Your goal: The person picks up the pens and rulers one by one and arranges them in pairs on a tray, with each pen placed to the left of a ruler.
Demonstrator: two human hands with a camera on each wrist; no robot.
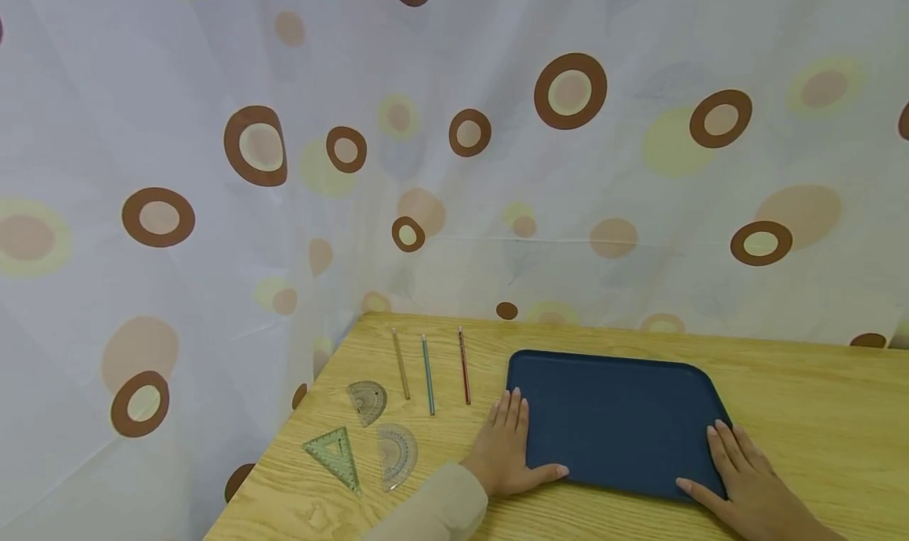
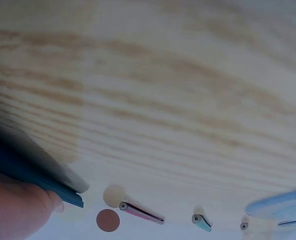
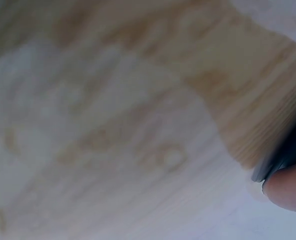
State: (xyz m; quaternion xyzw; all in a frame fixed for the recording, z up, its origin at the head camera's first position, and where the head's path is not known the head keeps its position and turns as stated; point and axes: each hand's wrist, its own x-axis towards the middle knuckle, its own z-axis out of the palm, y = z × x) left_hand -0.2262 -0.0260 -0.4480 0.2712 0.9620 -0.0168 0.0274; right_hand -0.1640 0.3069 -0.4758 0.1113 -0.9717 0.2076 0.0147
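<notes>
A dark blue rectangular tray [image 1: 618, 423] lies flat on the wooden table. At its left side rests my left hand [image 1: 506, 450], fingers straight along the rim and thumb stretched over the front corner. My right hand [image 1: 749, 482] lies at the right side the same way, with its thumb pointing inward on the front right corner. In the left wrist view, part of that hand [image 2: 17, 212] shows against the tray's edge [image 2: 32, 175]. The right wrist view catches a fingertip [image 3: 290, 192] beside the dark tray edge [image 3: 290, 150].
Left of the tray lie a tan pencil [image 1: 401, 363], a blue pencil [image 1: 428, 375] and a red pencil [image 1: 465, 367]. Nearer me are a small protractor [image 1: 369, 399], a larger clear protractor [image 1: 405, 454] and a green set square [image 1: 346, 464]. A patterned curtain [image 1: 483, 186] hangs behind the table [image 1: 817, 399].
</notes>
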